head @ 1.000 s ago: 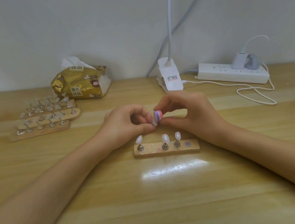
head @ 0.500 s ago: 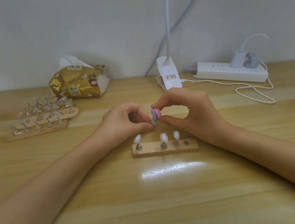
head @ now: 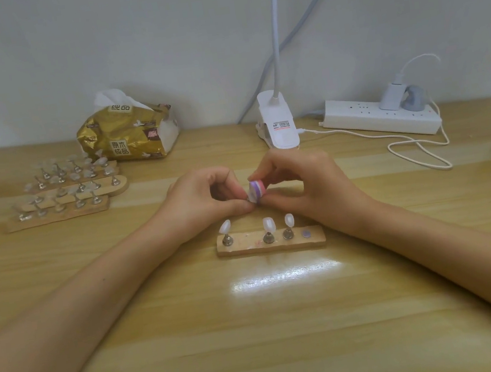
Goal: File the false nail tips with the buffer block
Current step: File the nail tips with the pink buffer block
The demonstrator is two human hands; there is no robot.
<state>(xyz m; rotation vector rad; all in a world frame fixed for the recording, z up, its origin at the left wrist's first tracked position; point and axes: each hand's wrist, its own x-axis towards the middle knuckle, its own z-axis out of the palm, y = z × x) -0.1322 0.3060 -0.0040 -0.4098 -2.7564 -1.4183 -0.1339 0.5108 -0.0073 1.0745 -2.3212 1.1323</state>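
At ten o'clock from the hands, toward the far left of the desk (head: 257, 326), lies a stack of wooden strips (head: 65, 195) crowded with small metal stands and pale tips. Just at its one o'clock sits a gold tissue pack (head: 128, 136) against the wall.

The left hand (head: 205, 199) is curled, thumb and forefinger pinched together against the pale face of the buffer block (head: 257, 191). Whatever lies between them is too small to make out. The block, banded pink and purple, is held above the desk at its middle, gripped between the thumb and curled fingers of the right hand (head: 301, 186).

At six o'clock from the block, a wooden holder (head: 273, 245) lies flat, carrying three false nail tips (head: 269, 224) upright on metal stands and a bare round disc (head: 306, 234) at its right end.

At twelve o'clock from the right hand stands a white lamp clip (head: 278, 124). At two o'clock lies a white power strip (head: 379, 118) with a charger (head: 391, 96) plugged in, its cable (head: 422, 154) looped on the desk.
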